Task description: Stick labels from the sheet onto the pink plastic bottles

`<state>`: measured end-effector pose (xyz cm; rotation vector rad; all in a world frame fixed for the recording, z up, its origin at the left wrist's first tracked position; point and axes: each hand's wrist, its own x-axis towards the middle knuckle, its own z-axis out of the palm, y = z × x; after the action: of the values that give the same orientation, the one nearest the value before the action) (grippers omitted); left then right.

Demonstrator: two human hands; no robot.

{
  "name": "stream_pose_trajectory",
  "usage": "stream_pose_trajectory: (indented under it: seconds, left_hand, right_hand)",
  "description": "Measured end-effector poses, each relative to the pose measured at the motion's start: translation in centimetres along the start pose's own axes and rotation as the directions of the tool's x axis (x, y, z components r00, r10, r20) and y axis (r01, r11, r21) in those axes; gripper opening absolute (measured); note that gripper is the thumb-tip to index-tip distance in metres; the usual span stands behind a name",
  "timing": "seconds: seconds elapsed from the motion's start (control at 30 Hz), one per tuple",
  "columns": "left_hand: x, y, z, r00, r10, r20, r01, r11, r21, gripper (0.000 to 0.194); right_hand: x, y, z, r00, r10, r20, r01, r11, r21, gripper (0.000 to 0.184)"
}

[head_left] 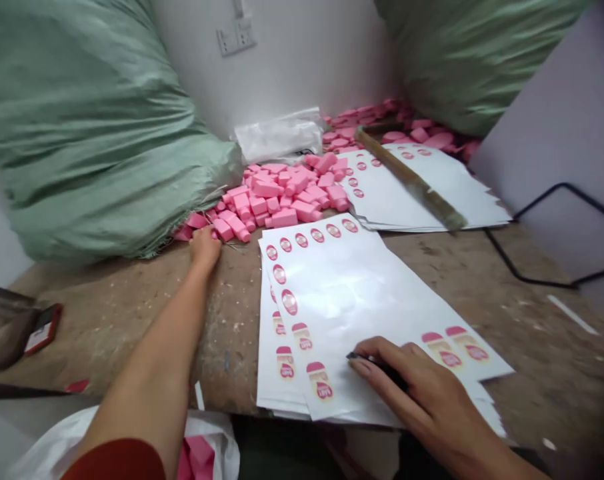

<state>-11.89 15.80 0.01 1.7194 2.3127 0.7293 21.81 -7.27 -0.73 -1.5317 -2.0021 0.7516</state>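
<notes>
My left hand (205,248) reaches across the worn wooden table (107,333), its fingertips against the edge of a heap of pink foam blocks (277,197). Whether it grips a block, I cannot tell. My right hand (407,380) rests on a stack of white sticker sheets (342,300) printed with pink-and-cream labels, and holds a slim black tool (377,367) between its fingers. Behind, a second stack of sheets (462,190) lies under a long wooden stick (412,177). More pink blocks (377,123) lie beyond it.
Bulging green woven sacks (82,127) (472,60) fill the back corners. A plastic packet (279,137) lies by the wall. A phone (43,329) sits at the left table edge. A white bag (202,440) holding pink blocks stands below the table edge.
</notes>
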Motion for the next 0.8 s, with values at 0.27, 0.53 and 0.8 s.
stream_pose_trajectory:
  seconds: [0.27,0.53,0.8]
  left_hand:
    - [-3.7,-1.2,-3.9,0.961,-0.276,0.018,0.236,0.787,-0.569,0.039]
    - [-19.2,4.0,-5.8,0.851,-0.027,0.525,0.520,-0.101,-0.848,0.036]
    - [-23.9,9.8,-0.9,0.687,0.085,0.722,0.723,-0.186,-0.666,0.032]
  right_hand:
    - [0.8,0.1,-0.5,0.993,-0.075,-0.096,0.056,0.982,-0.180,0.027]
    - [0.6,-1.8,0.7,0.962,-0.274,-0.005,0.259,0.917,-0.303,0.022]
    - [0.7,-1.6,0.7,0.970,-0.244,0.004,0.231,0.910,-0.344,0.018]
